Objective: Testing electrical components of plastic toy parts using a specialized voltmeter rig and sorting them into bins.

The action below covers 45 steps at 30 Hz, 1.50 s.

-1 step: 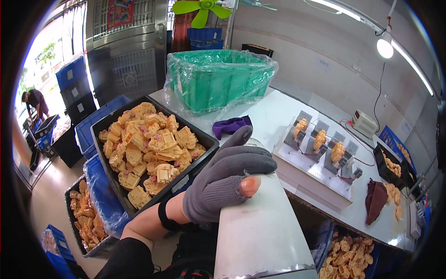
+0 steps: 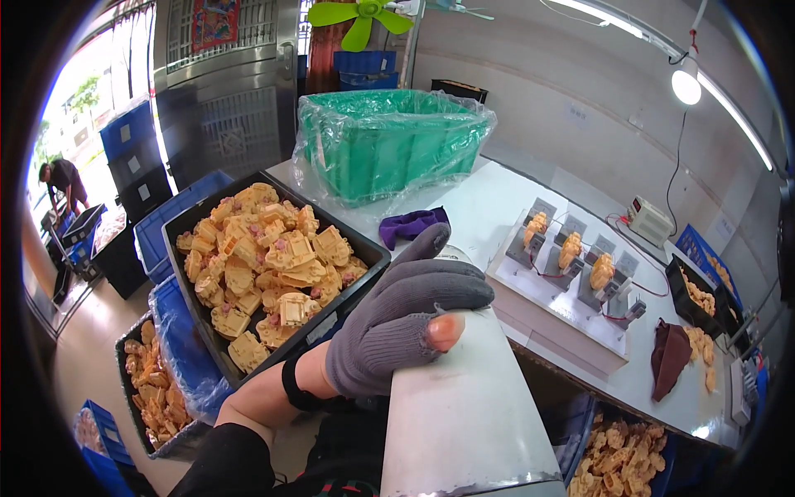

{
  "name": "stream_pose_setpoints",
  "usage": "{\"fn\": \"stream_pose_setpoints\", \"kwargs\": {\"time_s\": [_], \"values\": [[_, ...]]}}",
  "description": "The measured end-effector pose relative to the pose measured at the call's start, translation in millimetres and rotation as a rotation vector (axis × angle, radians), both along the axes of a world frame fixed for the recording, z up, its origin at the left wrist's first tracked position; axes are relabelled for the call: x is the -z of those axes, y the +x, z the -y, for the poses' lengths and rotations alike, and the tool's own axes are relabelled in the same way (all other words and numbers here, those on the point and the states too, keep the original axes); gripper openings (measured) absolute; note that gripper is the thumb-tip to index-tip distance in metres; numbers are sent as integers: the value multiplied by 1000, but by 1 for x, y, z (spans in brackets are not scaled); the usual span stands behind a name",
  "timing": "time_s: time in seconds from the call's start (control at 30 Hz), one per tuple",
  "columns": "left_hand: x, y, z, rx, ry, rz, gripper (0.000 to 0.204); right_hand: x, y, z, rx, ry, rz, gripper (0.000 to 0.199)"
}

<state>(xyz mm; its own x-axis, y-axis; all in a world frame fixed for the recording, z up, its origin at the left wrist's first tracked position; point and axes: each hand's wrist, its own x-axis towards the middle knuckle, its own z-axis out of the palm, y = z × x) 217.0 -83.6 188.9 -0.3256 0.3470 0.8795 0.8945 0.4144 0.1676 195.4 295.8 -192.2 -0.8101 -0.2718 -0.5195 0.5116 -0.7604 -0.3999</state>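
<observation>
My left hand, in a grey knit glove with a bare thumb tip, rests on a large white tapered body that rises from the lower edge. Its fingers are stretched out over the top of that body, pointing to the far right. The kind of this white thing cannot be made out. Just beyond the fingertips a purple cloth lies on the white table. Left of the hand stands a black bin heaped with tan moulded plastic parts. My right hand is not in view.
A green tub wrapped in clear plastic stands at the back. On the right, a white fixture carries several orange-tan parts; a maroon cloth lies beyond. More parts fill bins below. A person bends at far left.
</observation>
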Motion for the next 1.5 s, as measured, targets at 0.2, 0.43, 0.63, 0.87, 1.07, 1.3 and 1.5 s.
{"fn": "stream_pose_setpoints", "kwargs": {"time_s": [0.2, 0.43, 0.63, 0.87, 1.07, 1.3, 1.5], "values": [[-8, 3, 3, 26, 0, 24, 40, -5, 1, 1, 18, -12, 16, 58], [-17, 2, 5, 1, -49, -49, 43, 4, -1, -3, -6, -38, 31, 57], [-31, 2, 6, 4, -87, -67, 37, 6, -3, -3, -9, -41, 33, 56], [-40, 0, 5, -3, -98, -94, 37, 15, -4, -9, -6, -69, 30, 56], [-44, -2, 3, 28, -57, -86, 41, 24, -7, -9, 74, -112, 48, 53], [-49, -3, 7, 45, -102, -117, 43, -37, 7, 15, 139, 164, -97, 51], [-52, -4, 7, 50, -100, -132, 46, -29, 0, 8, 38, 30, 71, 51]]}}
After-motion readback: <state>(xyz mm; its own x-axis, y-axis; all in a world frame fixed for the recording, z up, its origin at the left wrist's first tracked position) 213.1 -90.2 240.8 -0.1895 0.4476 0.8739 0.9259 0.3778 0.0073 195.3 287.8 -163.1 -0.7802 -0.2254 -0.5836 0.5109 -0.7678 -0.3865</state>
